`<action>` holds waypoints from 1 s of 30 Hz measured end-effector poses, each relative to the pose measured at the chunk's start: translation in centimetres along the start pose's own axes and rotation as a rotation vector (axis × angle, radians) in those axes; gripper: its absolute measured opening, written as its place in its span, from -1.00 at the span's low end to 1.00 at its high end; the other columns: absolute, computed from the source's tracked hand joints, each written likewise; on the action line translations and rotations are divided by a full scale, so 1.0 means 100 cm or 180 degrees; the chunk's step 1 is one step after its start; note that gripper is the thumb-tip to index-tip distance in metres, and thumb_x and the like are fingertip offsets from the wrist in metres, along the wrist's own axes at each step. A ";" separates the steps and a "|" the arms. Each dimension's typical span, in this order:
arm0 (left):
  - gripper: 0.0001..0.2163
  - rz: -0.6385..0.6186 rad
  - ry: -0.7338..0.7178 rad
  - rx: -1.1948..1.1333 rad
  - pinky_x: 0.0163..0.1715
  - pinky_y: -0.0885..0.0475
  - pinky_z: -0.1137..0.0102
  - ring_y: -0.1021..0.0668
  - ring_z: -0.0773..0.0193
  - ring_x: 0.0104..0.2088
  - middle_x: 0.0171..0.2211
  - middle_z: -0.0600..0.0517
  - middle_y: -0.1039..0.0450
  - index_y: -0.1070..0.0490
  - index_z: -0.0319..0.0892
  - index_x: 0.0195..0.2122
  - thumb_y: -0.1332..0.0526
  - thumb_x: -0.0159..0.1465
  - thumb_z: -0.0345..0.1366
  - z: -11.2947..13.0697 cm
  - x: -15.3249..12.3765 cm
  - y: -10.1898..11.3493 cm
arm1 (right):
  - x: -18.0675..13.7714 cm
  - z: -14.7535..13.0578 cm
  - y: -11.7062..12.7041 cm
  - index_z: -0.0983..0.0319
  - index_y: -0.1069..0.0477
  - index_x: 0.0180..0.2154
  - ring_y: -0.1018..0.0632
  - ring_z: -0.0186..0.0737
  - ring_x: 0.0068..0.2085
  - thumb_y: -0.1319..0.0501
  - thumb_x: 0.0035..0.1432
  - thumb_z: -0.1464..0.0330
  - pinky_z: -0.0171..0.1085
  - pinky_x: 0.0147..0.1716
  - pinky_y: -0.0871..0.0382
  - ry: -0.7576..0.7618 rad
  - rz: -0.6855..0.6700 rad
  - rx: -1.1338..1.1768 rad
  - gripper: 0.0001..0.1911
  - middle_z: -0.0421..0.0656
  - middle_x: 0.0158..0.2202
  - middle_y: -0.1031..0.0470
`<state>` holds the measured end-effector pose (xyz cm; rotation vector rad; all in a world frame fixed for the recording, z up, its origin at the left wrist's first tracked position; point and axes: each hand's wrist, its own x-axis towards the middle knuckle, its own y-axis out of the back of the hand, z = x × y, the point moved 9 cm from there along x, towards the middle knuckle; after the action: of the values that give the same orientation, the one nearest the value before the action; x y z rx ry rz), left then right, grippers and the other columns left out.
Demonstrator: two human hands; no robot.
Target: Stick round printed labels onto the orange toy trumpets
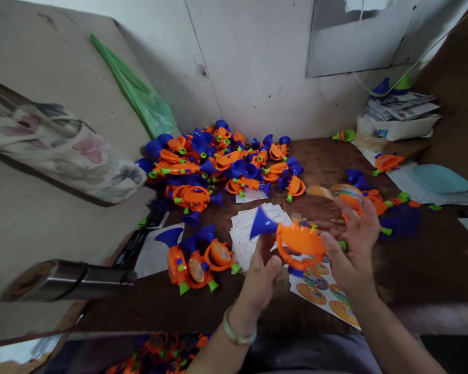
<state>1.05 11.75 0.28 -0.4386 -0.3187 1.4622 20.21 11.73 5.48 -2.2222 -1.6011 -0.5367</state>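
Both my hands hold one orange toy trumpet (298, 240) with a blue bell and a green mouthpiece, raised above the brown table (425, 259). My left hand (262, 278) grips its underside near the bell, fingers closed. My right hand (353, 244) wraps its mouthpiece end. Under the toy lie a sticker sheet with round orange stickers (323, 297) and a stack of white backing sheets (246, 231). Three finished trumpets (198, 262) lie just left of my hands.
A big heap of orange and blue trumpets (218, 158) fills the back of the table by the wall. More loose parts (378, 200) lie at right, with papers, a box (393, 127) and a pale blue lid (439, 179). A floral bag (62, 150) and green plastic bag (140, 96) hang left.
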 end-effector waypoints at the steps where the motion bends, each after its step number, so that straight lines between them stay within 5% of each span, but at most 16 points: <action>1: -0.32 -0.0096 0.0186 -0.0146 -0.03 -0.66 0.22 -0.71 -0.02 0.01 0.02 -0.13 -0.67 -0.59 -0.04 0.07 -0.60 0.06 0.27 -0.003 0.000 -0.003 | -0.002 -0.002 -0.009 -0.16 0.00 0.54 -0.73 -0.14 0.04 -0.35 0.42 0.34 -0.13 -0.06 -0.74 -0.0002 -0.0279 0.0014 -0.14 0.02 0.44 -0.39; 3: -0.35 0.0091 0.0303 -0.0317 0.03 -0.67 0.19 -0.73 -0.04 0.03 -0.01 -0.10 -0.71 -0.61 -0.02 0.08 -0.64 0.05 0.18 -0.004 -0.001 0.001 | -0.004 -0.008 -0.019 -0.13 -0.03 0.54 -0.73 -0.13 0.04 -0.36 0.41 0.36 -0.09 -0.03 -0.74 0.0044 -0.0533 -0.0034 -0.15 0.01 0.38 -0.47; 7: -0.35 0.0635 0.0257 -0.0516 0.03 -0.70 0.15 -0.75 -0.07 0.06 0.06 -0.10 -0.72 -0.58 0.00 0.13 -0.65 0.06 0.09 -0.007 -0.005 0.015 | 0.002 -0.033 0.002 -0.15 -0.24 0.43 -0.68 -0.05 0.16 -0.44 0.34 0.43 0.00 0.15 -0.64 0.0379 0.0184 -0.0248 -0.22 -0.13 0.07 -0.65; 11: -0.32 0.0302 0.0052 -0.0557 0.20 -0.65 0.01 -0.67 -0.16 0.24 0.32 -0.14 -0.58 -0.49 0.13 0.29 -0.59 0.16 0.05 -0.004 -0.008 0.007 | 0.001 -0.048 0.002 -0.16 -0.31 0.37 -0.72 -0.19 -0.19 -0.44 0.34 0.45 -0.16 -0.11 -0.72 0.0163 0.0089 0.0041 -0.29 -0.30 -0.26 -0.63; 17: -0.35 -0.0214 -0.0274 -0.0561 0.33 -0.56 -0.03 -0.60 -0.16 0.34 0.48 -0.07 -0.40 -0.44 0.25 0.32 -0.59 0.23 -0.08 0.006 -0.018 -0.007 | -0.012 -0.051 -0.017 -0.14 -0.27 0.37 -0.69 -0.26 -0.23 -0.41 0.37 0.46 -0.29 -0.26 -0.73 -0.0107 -0.0261 0.0178 -0.30 -0.30 -0.23 -0.62; 30: -0.43 0.0009 -0.0711 0.0265 0.35 -0.54 -0.09 -0.60 -0.21 0.32 0.30 -0.16 -0.56 -0.49 0.05 0.17 -0.61 0.20 0.00 0.020 -0.021 -0.006 | -0.014 -0.034 -0.026 -0.07 -0.24 0.35 -0.65 -0.30 -0.27 -0.42 0.35 0.44 -0.36 -0.33 -0.66 -0.0426 -0.0295 0.0389 -0.31 -0.32 -0.25 -0.59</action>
<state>0.52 9.83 2.41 -0.2085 -0.4331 1.5245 16.98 9.68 7.92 -2.1418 -1.7608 -0.3108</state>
